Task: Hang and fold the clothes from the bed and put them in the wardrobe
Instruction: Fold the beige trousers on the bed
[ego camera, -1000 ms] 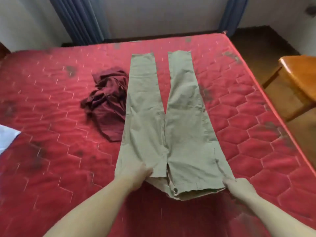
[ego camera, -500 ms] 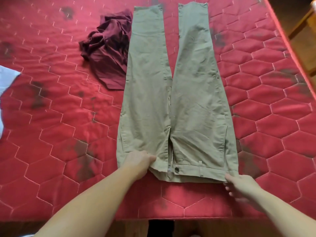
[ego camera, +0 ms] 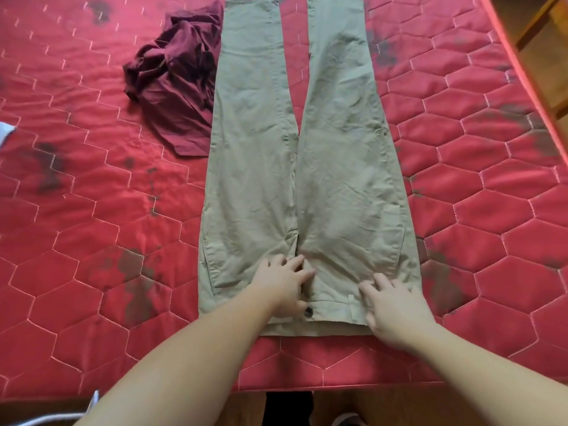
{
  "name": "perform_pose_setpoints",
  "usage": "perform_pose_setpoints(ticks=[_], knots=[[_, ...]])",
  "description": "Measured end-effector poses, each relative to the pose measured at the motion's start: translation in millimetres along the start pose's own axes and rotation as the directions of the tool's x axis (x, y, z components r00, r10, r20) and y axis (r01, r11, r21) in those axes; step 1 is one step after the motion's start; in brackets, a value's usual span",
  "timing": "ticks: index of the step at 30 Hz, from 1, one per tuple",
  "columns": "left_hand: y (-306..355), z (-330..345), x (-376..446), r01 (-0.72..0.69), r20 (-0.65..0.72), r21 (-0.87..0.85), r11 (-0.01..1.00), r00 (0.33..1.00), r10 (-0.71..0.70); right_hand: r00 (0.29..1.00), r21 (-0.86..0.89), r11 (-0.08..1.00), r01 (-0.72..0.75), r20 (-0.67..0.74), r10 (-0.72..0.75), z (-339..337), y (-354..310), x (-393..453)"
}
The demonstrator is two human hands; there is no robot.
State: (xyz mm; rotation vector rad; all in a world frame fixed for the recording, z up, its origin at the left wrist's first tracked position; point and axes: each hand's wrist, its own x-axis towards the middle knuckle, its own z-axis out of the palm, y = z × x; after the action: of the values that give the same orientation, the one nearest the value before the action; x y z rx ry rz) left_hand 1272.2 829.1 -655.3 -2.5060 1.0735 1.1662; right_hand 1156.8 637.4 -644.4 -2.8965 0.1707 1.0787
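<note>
Both hands lie palm down on the waist end of the khaki trousers [ego camera: 307, 167], fingers spread and fairly straight, pressing the cloth flat and gripping nothing. Left hand [ego camera: 284, 285] sits over the fly, its fingertips reaching to the seam where the opening starts; the heel of the hand hides the left part of the waistband. Right hand [ego camera: 395, 305] rests just beside it on the right front panel and covers that end of the waistband. Between the two, a dark button [ego camera: 308, 312] and a belt loop [ego camera: 351, 302] show.

Spread front side up on the red quilted mattress [ego camera: 92, 272], the trousers have their waist near the close edge and their legs running away, slightly parted. Both leg ends are cut off by the top of the picture, so the hems cannot be seen. No label or writing can be read on the cloth.

A crumpled maroon garment [ego camera: 178, 87] lies beside the left leg, and the trousers' edge overlaps its right side, so its full shape is hidden. At the far left edge a scrap of white cloth [ego camera: 5, 132] is mostly out of frame. Dark smudges mark the mattress in several places. At the upper right, part of some wooden furniture [ego camera: 550, 23] is cut off and hard to identify. Below the mattress edge a dark shoe [ego camera: 349, 420] is only partly visible.
</note>
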Motion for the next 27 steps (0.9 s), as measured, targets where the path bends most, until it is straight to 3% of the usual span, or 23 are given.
perform_pose_setpoints(ticks=[6, 12, 23, 27], knots=[[-24, -58, 40, -0.027, -0.280, 0.002, 1.000, 0.959, 0.027, 0.997, 0.095, 0.995, -0.041, -0.058, 0.046, -56, 2, 70], [-58, -111, 101, -0.035, -0.261, -0.037, 0.999, 0.965, 0.025, 0.994, 0.136, 0.989, -0.066, -0.080, 0.077, -102, 13, 150], [-105, -196, 242, 0.039, -0.388, -0.067, 0.997, 0.920, -0.062, 0.982, 0.168, 0.984, -0.067, -0.163, 0.094, -184, 64, 291], [-124, -229, 294, 0.043, -0.482, -0.098, 0.994, 0.872, -0.085, 0.962, 0.098, 0.995, -0.023, -0.268, 0.049, -209, 87, 336]])
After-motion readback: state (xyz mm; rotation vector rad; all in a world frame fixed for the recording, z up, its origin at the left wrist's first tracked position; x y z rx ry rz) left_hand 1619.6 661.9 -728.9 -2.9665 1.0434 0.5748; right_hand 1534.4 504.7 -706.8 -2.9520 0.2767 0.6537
